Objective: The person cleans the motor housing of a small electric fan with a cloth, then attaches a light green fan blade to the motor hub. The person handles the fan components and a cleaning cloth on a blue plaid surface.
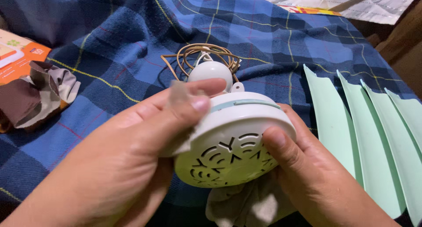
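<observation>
A round white fan motor housing (233, 148) with cut-out vents and a pale green band is held between both hands above a blue plaid blanket (272, 38). My left hand (132, 156) grips its left side and presses a small grey cloth (178, 99) against the rim with thumb and fingers. My right hand (307, 174) holds the right side, thumb on the vented face. A white dome (211, 71) and a coiled tan cord (193, 55) sit behind the housing. More grey cloth (246, 205) hangs beneath it.
Several pale green fan blades (373, 139) lie side by side on the blanket at the right. A crumpled brown and grey rag (39, 90) and an orange box (17, 55) sit at the left. White quilted fabric (334, 0) lies at the top.
</observation>
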